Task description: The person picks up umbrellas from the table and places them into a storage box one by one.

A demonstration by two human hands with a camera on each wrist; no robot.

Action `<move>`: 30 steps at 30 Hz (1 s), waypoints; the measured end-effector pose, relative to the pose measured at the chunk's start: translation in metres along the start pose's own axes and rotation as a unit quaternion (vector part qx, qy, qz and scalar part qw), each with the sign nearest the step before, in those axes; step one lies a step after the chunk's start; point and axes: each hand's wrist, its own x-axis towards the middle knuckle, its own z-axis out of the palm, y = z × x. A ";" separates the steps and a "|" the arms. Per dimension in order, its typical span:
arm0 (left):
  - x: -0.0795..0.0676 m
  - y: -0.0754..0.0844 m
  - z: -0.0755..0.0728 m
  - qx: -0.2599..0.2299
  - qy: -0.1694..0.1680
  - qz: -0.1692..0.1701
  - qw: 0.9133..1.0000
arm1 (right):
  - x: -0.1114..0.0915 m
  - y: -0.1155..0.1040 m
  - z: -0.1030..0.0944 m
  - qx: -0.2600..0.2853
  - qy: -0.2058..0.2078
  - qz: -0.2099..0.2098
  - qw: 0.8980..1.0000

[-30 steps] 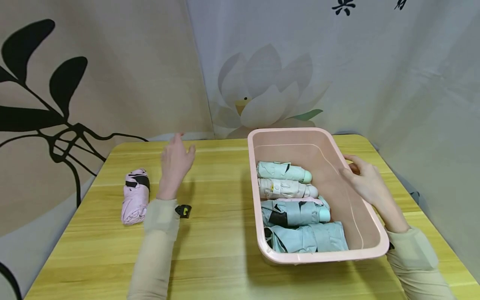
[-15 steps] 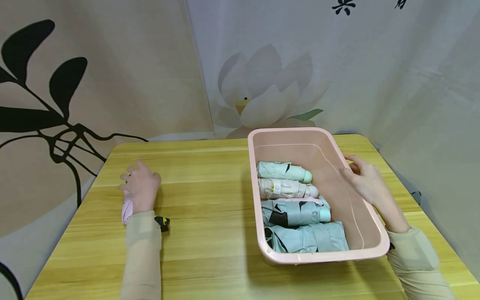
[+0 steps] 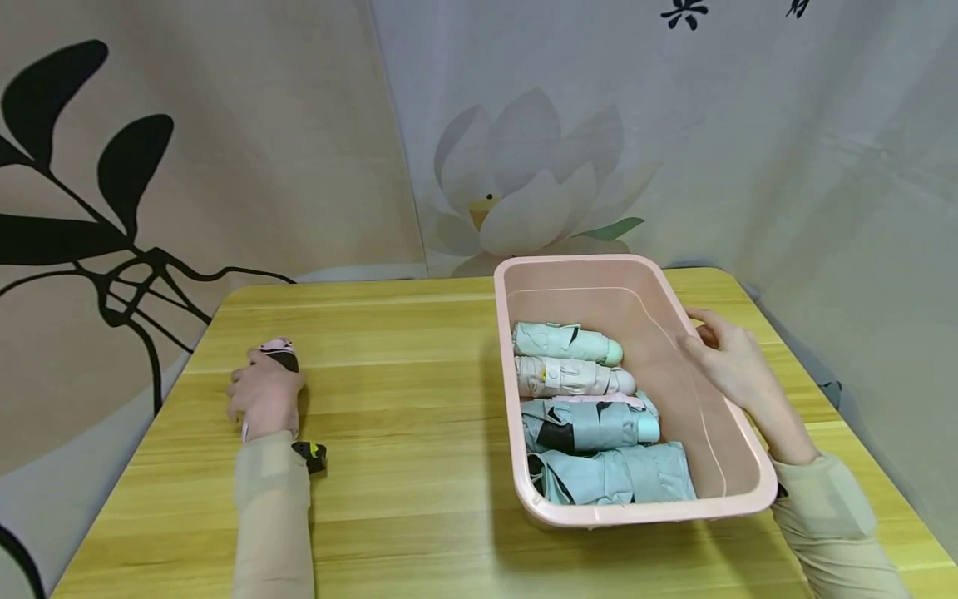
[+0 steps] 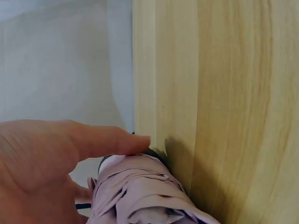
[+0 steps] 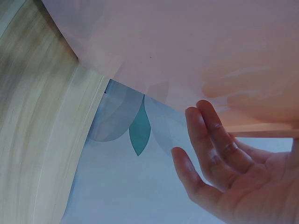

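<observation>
My left hand (image 3: pixel 265 395) grips a folded pink umbrella (image 4: pixel 140 186) lying on the left part of the table. In the left wrist view the thumb lies along one side of the rolled fabric; most of the other fingers are hidden. The umbrella's black-banded far end shows beyond the hand in the head view. My right hand (image 3: pixel 729 370) holds the right rim of a pink plastic bin (image 3: pixel 576 270), thumb over the edge. In the right wrist view, several loosely bent fingers (image 5: pixel 219 140) are outside the bin's wall.
Inside the bin, several folded umbrellas lie side by side: a mint one (image 3: pixel 565 343), a white one (image 3: pixel 572 378), a blue-grey one (image 3: pixel 599 424) and a light blue one (image 3: pixel 621 476). A sliver of pink fabric shows between them. A printed curtain (image 3: pixel 554 166) hangs behind the wooden table (image 3: pixel 404 433).
My left hand has moved left and down from above the table onto the pink umbrella and now grips it. The right hand and the bin have stayed in place.
</observation>
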 end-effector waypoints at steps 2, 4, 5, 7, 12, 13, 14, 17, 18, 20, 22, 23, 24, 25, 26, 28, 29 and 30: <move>-0.002 -0.002 0.000 -0.007 -0.005 0.006 1.000 | 0.000 0.000 0.000 0.002 -0.002 0.000 1.000; -0.004 -0.003 0.001 -0.014 -0.008 0.011 1.000 | 0.000 0.000 0.000 0.004 -0.005 0.000 1.000; -0.004 -0.003 0.001 -0.016 -0.010 0.013 1.000 | -0.001 0.000 0.000 0.005 -0.006 0.001 1.000; -0.005 -0.004 0.000 -0.018 -0.015 0.015 1.000 | -0.001 0.000 0.000 0.007 -0.008 0.002 1.000; -0.008 -0.005 -0.001 -0.022 -0.022 0.024 0.999 | -0.001 0.000 -0.001 0.007 -0.006 0.003 1.000; -0.008 -0.006 -0.002 -0.024 -0.020 0.027 0.999 | -0.001 0.000 -0.001 0.006 -0.005 0.003 1.000; -0.009 -0.006 -0.002 -0.025 -0.018 0.029 0.999 | -0.001 0.000 -0.001 0.006 -0.005 0.003 1.000; -0.010 -0.008 -0.002 -0.026 -0.011 0.036 0.999 | 0.000 0.000 -0.001 0.003 -0.003 0.004 1.000; -0.010 -0.008 -0.002 -0.025 -0.009 0.038 0.999 | 0.000 0.000 -0.001 0.002 -0.003 0.004 1.000; -0.009 -0.009 -0.002 -0.021 -0.008 0.040 0.999 | 0.000 0.000 -0.001 0.001 -0.003 0.005 1.000; -0.008 -0.009 -0.002 -0.016 -0.009 0.042 0.999 | 0.000 0.000 -0.001 0.002 -0.004 0.005 1.000; -0.008 -0.009 -0.002 -0.013 -0.009 0.042 0.999 | 0.000 0.000 -0.001 0.003 -0.004 0.004 1.000; -0.007 -0.010 -0.002 -0.011 -0.009 0.043 0.999 | 0.000 0.000 -0.001 0.003 -0.004 0.003 1.000; -0.007 -0.010 -0.002 -0.009 -0.010 0.043 0.999 | -0.001 0.000 -0.001 0.003 -0.004 0.002 1.000; -0.006 -0.010 -0.002 -0.007 -0.009 0.043 0.999 | -0.001 0.000 -0.001 0.003 -0.004 0.001 1.000; -0.006 -0.010 -0.002 -0.004 -0.007 0.044 0.999 | -0.001 0.000 0.000 0.002 -0.002 0.000 1.000; -0.006 -0.011 -0.002 -0.003 -0.006 0.044 0.999 | -0.001 0.000 0.000 0.001 -0.002 0.000 1.000; -0.006 -0.011 -0.002 -0.003 -0.005 0.045 0.999 | -0.001 0.000 0.000 0.000 -0.001 0.000 1.000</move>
